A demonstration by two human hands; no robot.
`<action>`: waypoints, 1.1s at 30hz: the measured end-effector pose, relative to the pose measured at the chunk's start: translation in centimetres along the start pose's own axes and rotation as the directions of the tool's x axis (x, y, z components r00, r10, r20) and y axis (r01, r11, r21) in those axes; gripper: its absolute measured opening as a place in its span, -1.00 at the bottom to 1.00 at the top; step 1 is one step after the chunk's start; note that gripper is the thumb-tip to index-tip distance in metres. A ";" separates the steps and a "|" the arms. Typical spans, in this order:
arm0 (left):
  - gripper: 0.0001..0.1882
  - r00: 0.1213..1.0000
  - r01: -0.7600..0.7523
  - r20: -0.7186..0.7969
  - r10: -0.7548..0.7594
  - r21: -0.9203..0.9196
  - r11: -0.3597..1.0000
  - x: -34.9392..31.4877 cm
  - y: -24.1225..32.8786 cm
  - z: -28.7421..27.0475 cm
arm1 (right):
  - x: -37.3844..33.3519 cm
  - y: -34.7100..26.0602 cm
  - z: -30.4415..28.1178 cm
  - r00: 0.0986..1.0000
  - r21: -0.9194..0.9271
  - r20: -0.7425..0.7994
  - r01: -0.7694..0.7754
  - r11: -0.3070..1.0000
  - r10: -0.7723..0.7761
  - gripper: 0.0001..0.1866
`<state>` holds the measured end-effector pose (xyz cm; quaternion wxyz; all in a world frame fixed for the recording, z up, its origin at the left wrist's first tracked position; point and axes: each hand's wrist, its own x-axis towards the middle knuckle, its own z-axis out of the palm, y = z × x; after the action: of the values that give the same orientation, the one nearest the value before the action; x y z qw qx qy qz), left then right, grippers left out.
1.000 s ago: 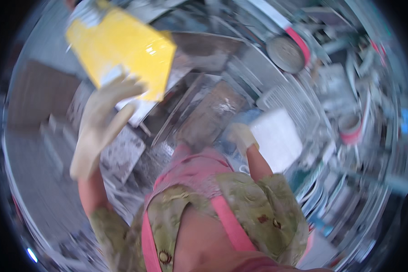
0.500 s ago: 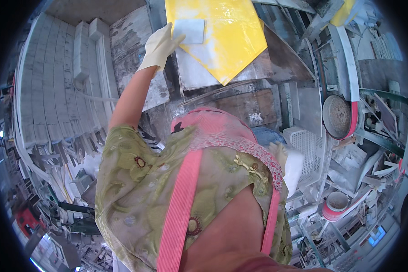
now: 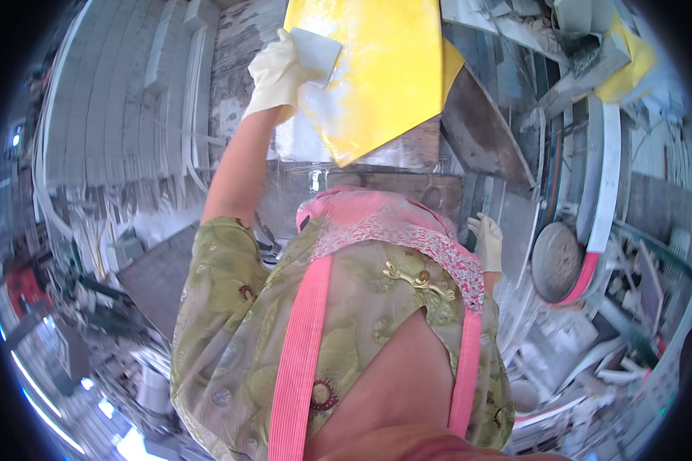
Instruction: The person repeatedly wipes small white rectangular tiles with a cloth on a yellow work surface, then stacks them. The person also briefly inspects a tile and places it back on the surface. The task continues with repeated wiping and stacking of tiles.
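Observation:
My left hand [image 3: 275,75], in a pale glove, is raised high and grips the left edge of a large yellow sheet [image 3: 384,73]. A small white rectangular piece [image 3: 317,51] lies under its fingertips against the sheet. The sheet is dusted with white near that hand. My right hand [image 3: 487,241], also gloved, hangs low at my right side with its fingers apart. It holds nothing and is close to the edge of a grey slab [image 3: 515,223]. My chest, in a green patterned garment with pink straps, hides what lies below both hands.
Rows of pale stacked slabs [image 3: 115,115] fill the left. A dark triangular plate [image 3: 480,131] leans behind the yellow sheet. A round grey disc [image 3: 555,261] with a pink and white curved rim sits at the right, amid white scraps. Another yellow piece [image 3: 629,65] lies upper right.
My left hand has lifted the yellow sheet higher and toward the middle of the view. My right hand has left the white block and dropped to my side. My head turned.

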<state>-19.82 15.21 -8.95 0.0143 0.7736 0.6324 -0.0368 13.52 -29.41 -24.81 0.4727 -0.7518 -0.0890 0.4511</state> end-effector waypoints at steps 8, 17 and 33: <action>-0.53 0.978 0.198 0.163 -0.130 -0.918 0.343 -5.0 1.8 -1.8 | 6.4 -15.9 -1.0 0.856 -0.069 0.334 0.439 0.896 -0.394 -0.49; -0.62 0.961 0.043 0.232 -0.149 -0.661 -0.749 -16.6 7.7 1.1 | 1.7 -30.0 20.2 0.141 0.355 0.832 0.606 0.711 -0.536 -0.31; -0.63 0.812 -0.355 0.159 -0.561 -0.629 -0.692 -29.4 -5.2 4.6 | -11.4 -24.5 39.2 -0.234 0.284 0.953 0.466 0.838 -0.193 -0.62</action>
<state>-30.84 -12.77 -11.19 0.5366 0.1194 0.3595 0.7541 -15.74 2.08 -4.33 0.2755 -0.1469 -0.6473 0.6954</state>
